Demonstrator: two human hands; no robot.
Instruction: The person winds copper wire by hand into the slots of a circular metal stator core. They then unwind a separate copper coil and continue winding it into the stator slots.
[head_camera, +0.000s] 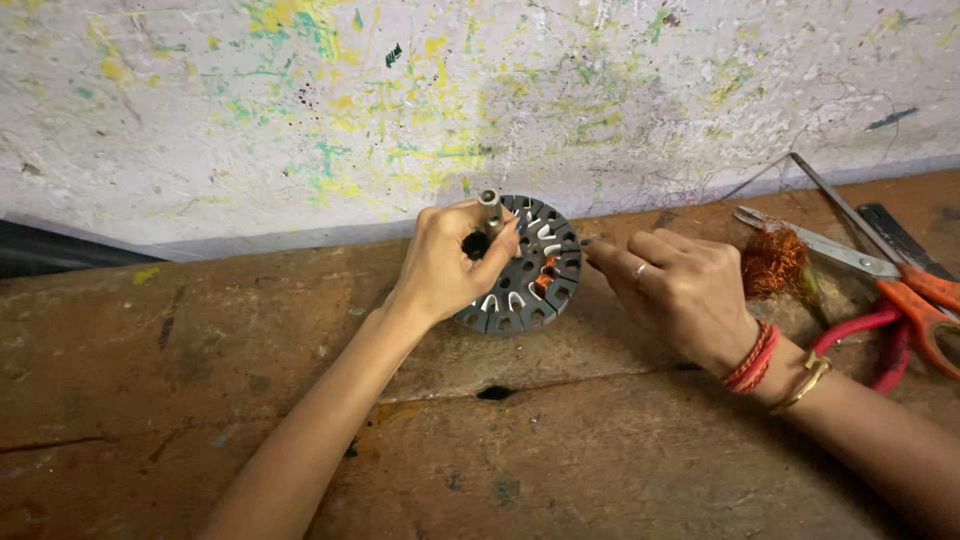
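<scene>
On bench: left hand (450, 265) grip clamped on stator core (525, 275); right hand (675, 290) fingertips pinched w/ wire, prob.

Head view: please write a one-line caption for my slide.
Left hand holds a round slotted stator core while right hand pinches at its rim.

The left hand (450, 265) closes its grip around a dark round slotted motor core (530, 275), tilted up on the worn wooden worktop (600, 460), its fingers near the metal shaft (490, 208). The right hand (675, 290) pinches at the core's rim beside a bit of copper winding (545, 275). Near it lie a copper wire tangle (773, 262) and orange-handled scissors (900, 275).
</scene>
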